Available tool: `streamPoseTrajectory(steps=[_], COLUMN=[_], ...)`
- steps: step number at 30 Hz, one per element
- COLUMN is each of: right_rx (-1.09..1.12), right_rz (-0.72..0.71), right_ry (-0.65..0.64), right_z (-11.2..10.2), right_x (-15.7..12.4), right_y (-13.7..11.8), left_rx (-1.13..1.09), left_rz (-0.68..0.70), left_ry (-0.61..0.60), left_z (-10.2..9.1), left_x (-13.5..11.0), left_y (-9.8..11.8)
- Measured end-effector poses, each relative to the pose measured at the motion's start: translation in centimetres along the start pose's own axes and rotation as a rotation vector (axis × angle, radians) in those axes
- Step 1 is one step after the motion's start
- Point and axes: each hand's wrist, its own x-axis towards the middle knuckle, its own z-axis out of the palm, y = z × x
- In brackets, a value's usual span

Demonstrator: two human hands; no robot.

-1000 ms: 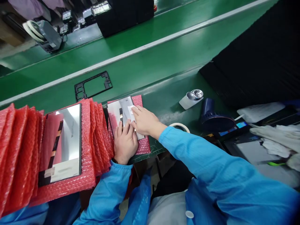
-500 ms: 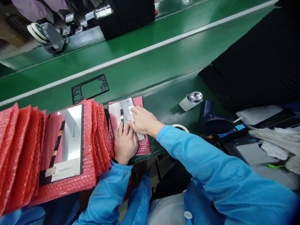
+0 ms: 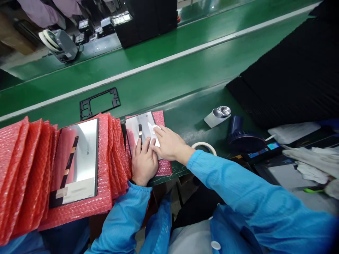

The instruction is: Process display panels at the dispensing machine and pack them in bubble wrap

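A shiny display panel (image 3: 137, 127) lies on a red bubble-wrap sheet (image 3: 159, 118) at the bench edge. My left hand (image 3: 143, 162) lies flat on the panel's near end, fingers stretched out and holding it down. My right hand (image 3: 169, 144) presses a small white wipe (image 3: 153, 129) against the panel's right side, fingers closed on it. A second panel (image 3: 79, 158) rests on a stack of red bubble-wrap bags (image 3: 23, 169) to the left.
A black plastic frame (image 3: 99, 102) lies on the green conveyor (image 3: 185, 70) beyond. A tape roll (image 3: 203, 145), a white dispenser bottle (image 3: 218, 115), a dark blue device (image 3: 245, 137), white cloths (image 3: 309, 155) and stacked black trays (image 3: 291, 70) are to the right.
My right hand with the wipe has slid a little nearer along the panel. The left hand stays in place; the view has shifted slightly.
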Motion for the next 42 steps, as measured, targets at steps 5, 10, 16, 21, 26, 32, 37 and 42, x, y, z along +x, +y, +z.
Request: streamPoseTrajectory(steps=[5,10,16,21,26,32,37,42], right_rx=[0.040,0.286,0.396,0.526,0.452,-0.010,-0.257,-0.382], right_rz=[0.049,0.155,0.398,0.461,0.424,0.594,0.337,0.323], right_ry=[-0.017,0.008,0.130,0.199,0.427,0.424,0.144,-0.025], right_z=[-0.3,0.2,-0.3,-2.5,-9.2,-14.9,-13.5,-14.2], right_x=[2.0,4.7,3.8,1.3,-3.1,-8.5,-10.1,-9.7], right_y=[0.5,2.7,3.9,3.8,8.6,13.3,13.3,11.6], left_rx=[0.015,0.024,0.003,-0.021,-0.045,-0.050,-0.037,-0.056], left_rz=[0.006,0.007,-0.017,-0.027,-0.013,0.000,-0.006,-0.017], left_ry=[0.011,0.021,0.031,0.047,0.096,0.109,0.109,0.107], left_z=[0.4,0.8,0.6,-0.9,0.2,3.1,3.5,2.3], left_x=[0.3,0.7,1.5,1.8,2.0,2.2,2.6,2.6], left_y=[-0.2,-0.5,-0.2,0.3,-0.4,-1.3,-1.6,-1.2])
